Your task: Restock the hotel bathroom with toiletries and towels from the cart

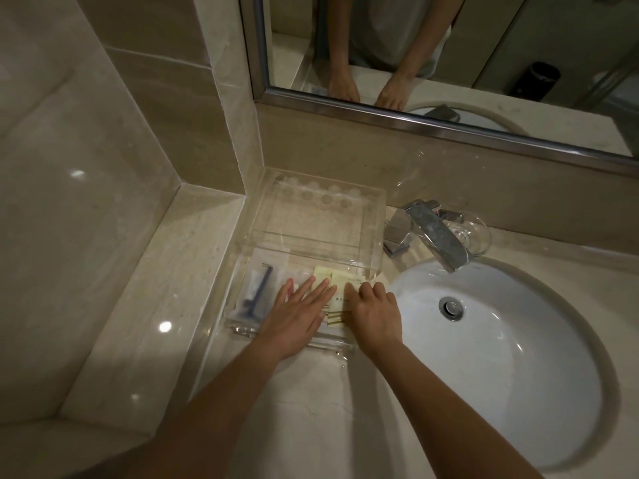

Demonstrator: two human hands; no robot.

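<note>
Left hand [297,316] on packets [345,284], razor [260,288] handle pointing away

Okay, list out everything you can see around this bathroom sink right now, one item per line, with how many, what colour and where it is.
Mirror: one, steel-framed, on the wall above the counter.
Counter: one, beige stone, around the sink.
Sink: one, white, set into the counter at right.
Faucet: one, chrome, behind the sink.
Glass dish: one, clear, just behind the faucet.
Organiser: one, clear acrylic, in the corner left of the faucet.
Razor: one, blue, in a clear sachet, organiser's lower tray, left side.
Yellow packets: several, stacked, lower tray; count hidden by the hands.
Left hand: fingers straight, lying on the packets.
Right hand: fingers bent down onto the packets.
</note>
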